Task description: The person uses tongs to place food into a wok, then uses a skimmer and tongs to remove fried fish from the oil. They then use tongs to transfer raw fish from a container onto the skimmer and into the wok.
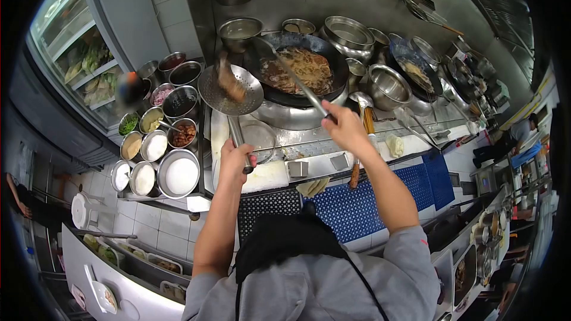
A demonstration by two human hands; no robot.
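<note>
My left hand (233, 157) is wrapped round the handle of a perforated metal strainer (208, 94), held level just left of the wok. Brown pieces of food (231, 82), smeared by motion, are over the strainer's bowl. My right hand (345, 128) grips the long metal handle of a wok ladle (295, 77). The ladle reaches across the wok (340, 71) to its upper left rim, where its dark head is hard to make out. Bubbling brown oil (306, 68) fills much of the wok.
Left of the stove stand several seasoning bowls (181, 172). Steel pots (238, 27) line the back, and an empty-looking steel bowl (389, 86) sits right of the wok. A second wok (413, 74) is farther right. A counter with food trays (143, 273) lies behind me.
</note>
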